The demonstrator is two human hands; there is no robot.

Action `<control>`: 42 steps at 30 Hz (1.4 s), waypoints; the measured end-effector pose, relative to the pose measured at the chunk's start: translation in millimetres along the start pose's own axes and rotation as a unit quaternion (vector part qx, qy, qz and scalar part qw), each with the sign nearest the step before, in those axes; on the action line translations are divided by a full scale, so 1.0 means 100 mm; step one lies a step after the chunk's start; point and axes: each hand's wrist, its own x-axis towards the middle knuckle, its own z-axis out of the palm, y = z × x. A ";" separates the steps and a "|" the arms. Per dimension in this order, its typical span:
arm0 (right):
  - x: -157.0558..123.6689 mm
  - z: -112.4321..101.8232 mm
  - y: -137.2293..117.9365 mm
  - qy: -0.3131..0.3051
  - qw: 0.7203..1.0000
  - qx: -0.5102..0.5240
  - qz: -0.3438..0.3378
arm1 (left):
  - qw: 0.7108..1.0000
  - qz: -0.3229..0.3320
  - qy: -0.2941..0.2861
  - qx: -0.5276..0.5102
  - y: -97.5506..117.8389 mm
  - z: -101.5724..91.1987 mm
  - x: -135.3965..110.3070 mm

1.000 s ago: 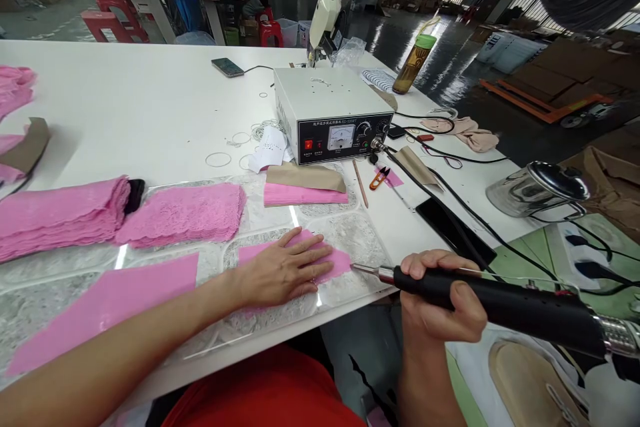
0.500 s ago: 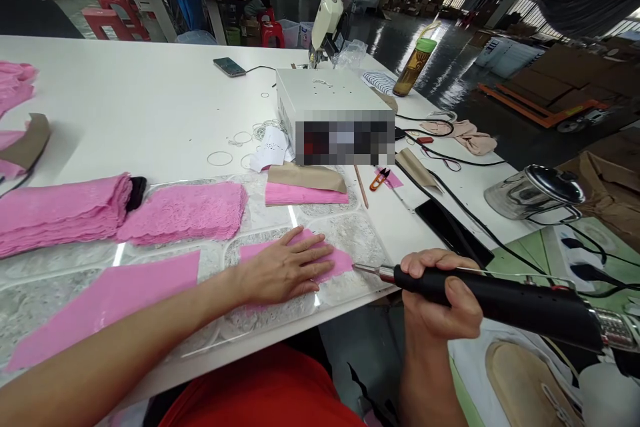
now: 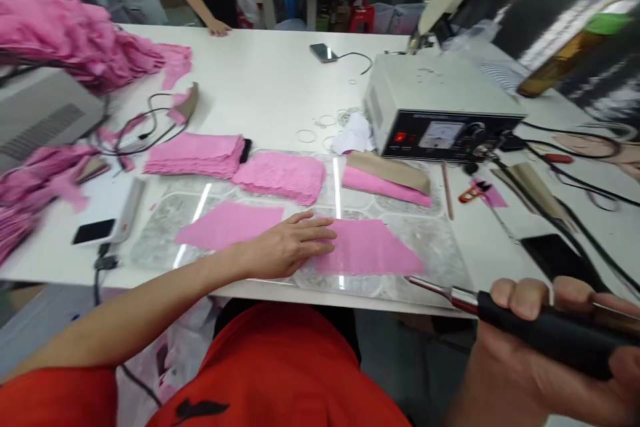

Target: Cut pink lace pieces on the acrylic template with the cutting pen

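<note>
My left hand (image 3: 287, 245) lies flat with fingers stretched out, its fingertips on the left end of a pink fabric piece (image 3: 367, 250) on a clear glass plate (image 3: 440, 247). My right hand (image 3: 540, 347) is closed round the black handle of a welding tool (image 3: 545, 330), near the table's front edge. The tool's metal tip (image 3: 420, 282) hovers just off the fabric's right corner. A second flat pink piece (image 3: 227, 223) lies to the left of my left hand.
Behind the plate stand a white control box (image 3: 440, 107) with meter and cables, stacks of pink lace (image 3: 195, 155) (image 3: 280, 175), a pink stack under brown card (image 3: 387, 180), orange snips (image 3: 470, 193) and a black phone (image 3: 555, 255). Another person's hand (image 3: 217, 28) rests at the far edge.
The view has swung left and closer. My left hand has slid to the left end of the pink piece, uncovering it. My right hand with the tool has drawn back toward me.
</note>
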 end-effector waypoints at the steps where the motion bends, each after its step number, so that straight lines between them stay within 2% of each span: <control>1: -0.05 0.04 0.03 -0.020 1.000 0.001 0.009 | 1.000 -0.021 -0.004 -0.003 0.02 0.01 -0.11; 3: -0.15 0.14 0.11 -0.055 0.998 0.006 0.016 | 0.999 -0.052 -0.014 -0.006 0.06 0.05 -0.29; 6: -0.30 0.33 0.21 -0.102 0.994 0.024 0.030 | 0.998 -0.067 -0.023 -0.001 0.09 0.14 -0.41; 10: -0.47 0.52 0.34 -0.165 0.984 0.051 0.047 | 0.998 -0.064 -0.014 0.010 0.10 0.26 -0.41; 14: -0.54 0.61 0.43 -0.209 0.975 0.062 0.050 | 0.998 -0.057 -0.002 0.018 0.09 0.32 -0.40; 24: -0.60 0.73 0.49 -0.188 0.980 0.050 0.043 | 0.998 -0.041 0.032 0.036 0.08 0.38 -0.42; 31: -0.62 0.73 0.50 -0.201 0.978 0.047 0.035 | 0.998 -0.050 0.015 0.038 0.09 0.36 -0.42; 42: -0.64 0.75 0.53 -0.209 0.977 0.033 0.041 | 0.997 -0.043 0.019 0.054 0.08 0.37 -0.42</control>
